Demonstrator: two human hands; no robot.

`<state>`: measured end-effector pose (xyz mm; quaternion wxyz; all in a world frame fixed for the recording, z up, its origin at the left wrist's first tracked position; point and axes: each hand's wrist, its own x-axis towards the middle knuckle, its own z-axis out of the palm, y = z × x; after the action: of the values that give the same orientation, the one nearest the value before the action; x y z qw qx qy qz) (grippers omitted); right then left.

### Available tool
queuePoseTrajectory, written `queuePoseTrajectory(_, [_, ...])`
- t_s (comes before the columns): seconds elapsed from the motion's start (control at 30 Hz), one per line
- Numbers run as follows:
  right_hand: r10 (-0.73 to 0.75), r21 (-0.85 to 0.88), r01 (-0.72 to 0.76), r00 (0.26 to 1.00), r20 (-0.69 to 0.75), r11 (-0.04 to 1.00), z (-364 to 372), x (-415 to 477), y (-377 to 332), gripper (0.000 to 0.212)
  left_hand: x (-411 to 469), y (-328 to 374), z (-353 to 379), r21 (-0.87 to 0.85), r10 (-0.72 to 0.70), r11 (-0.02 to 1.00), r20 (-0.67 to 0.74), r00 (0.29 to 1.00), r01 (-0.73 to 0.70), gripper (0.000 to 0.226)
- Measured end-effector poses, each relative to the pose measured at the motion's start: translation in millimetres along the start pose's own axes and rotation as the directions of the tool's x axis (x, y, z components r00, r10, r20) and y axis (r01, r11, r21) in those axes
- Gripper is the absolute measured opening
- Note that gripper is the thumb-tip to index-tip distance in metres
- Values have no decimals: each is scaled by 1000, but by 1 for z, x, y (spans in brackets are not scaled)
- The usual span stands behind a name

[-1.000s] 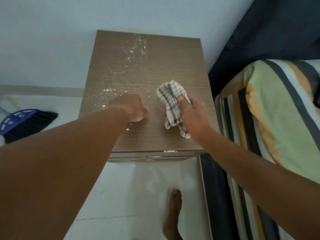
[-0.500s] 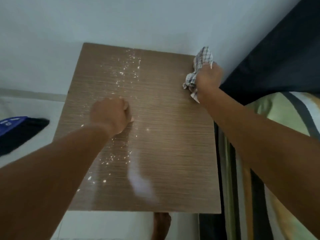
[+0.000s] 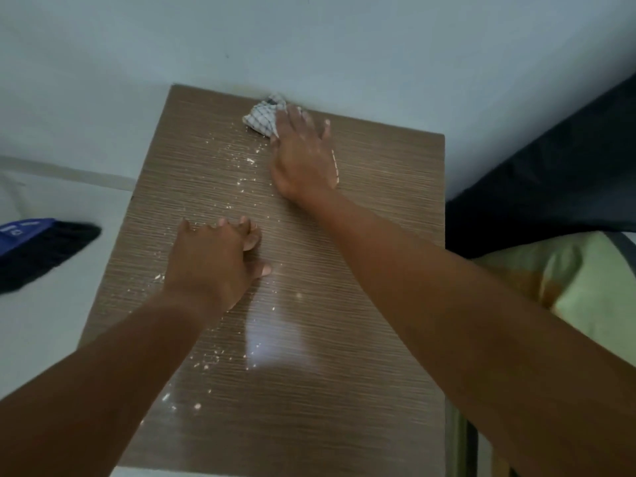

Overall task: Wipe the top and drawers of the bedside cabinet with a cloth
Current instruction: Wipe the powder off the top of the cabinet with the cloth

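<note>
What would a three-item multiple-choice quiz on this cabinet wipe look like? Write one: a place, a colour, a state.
1. Where is the cloth?
A. far edge of the cabinet top, by the wall
B. near front edge
C. on the bed

2. What colour are the crumbs?
A. black
B. white
C. red

3. What is the left hand doing?
A. gripping the cloth
B. resting on the cabinet top, holding nothing
C. raised off it

Key: 1 A, the right hand presses it where top meets wall; 2 B, pale specks on brown wood; 3 B, its fingers curl on the wood, empty.
</note>
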<state>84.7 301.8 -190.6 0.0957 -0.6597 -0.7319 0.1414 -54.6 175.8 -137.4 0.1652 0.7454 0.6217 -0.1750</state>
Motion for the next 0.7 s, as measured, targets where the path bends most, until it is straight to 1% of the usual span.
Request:
queuePoseTrajectory(0.13, [-121, -7, 122, 991, 62, 993, 0, 22, -6, 55, -3, 1, -3, 2, -13, 1000, 10, 1000, 13, 69])
queuePoseTrajectory(0.23, [-218, 1, 220, 969, 113, 976, -1, 20, 1, 56, -7, 4, -5, 0, -21, 1000, 8, 1000, 21, 68])
queuePoseTrajectory(0.3, [-281, 5, 283, 950, 135, 959, -1, 8, 5, 57, -11, 2, -4, -19, 12, 1000, 3, 1000, -12, 69])
queuePoseTrajectory(0.33, [-306, 12, 307, 942, 138, 952, -1, -2, 6, 57, -16, -1, -3, -60, 34, 998, -11, 999, -34, 67])
queuePoseTrajectory(0.37, [-326, 15, 327, 934, 144, 945, -2, -13, 6, 56, -22, -6, -1, -119, 50, 991, -46, 998, -56, 65])
queuePoseTrajectory(0.43, [-368, 8, 371, 917, 152, 929, -1, -40, 5, 54, -41, -19, 6, -219, 38, 973, -187, 982, -79, 55])
queuePoseTrajectory(0.47, [-387, 3, 392, 908, 158, 920, 0, -56, 4, 53, -52, -28, 11, -241, 13, 968, -259, 966, -78, 50])
queuePoseTrajectory(0.53, [-413, 2, 420, 892, 183, 908, 2, -91, -1, 54, -77, -46, 23, -227, -11, 971, -338, 941, -71, 44])
queuePoseTrajectory(0.6, [-434, 16, 441, 874, 220, 897, 4, -132, -9, 54, -100, -61, 37, -200, 20, 975, -352, 936, -96, 40])
queuePoseTrajectory(0.7, [-459, 33, 468, 848, 265, 883, 9, -205, -20, 55, -131, -79, 55, -111, 119, 980, -321, 940, -162, 35])
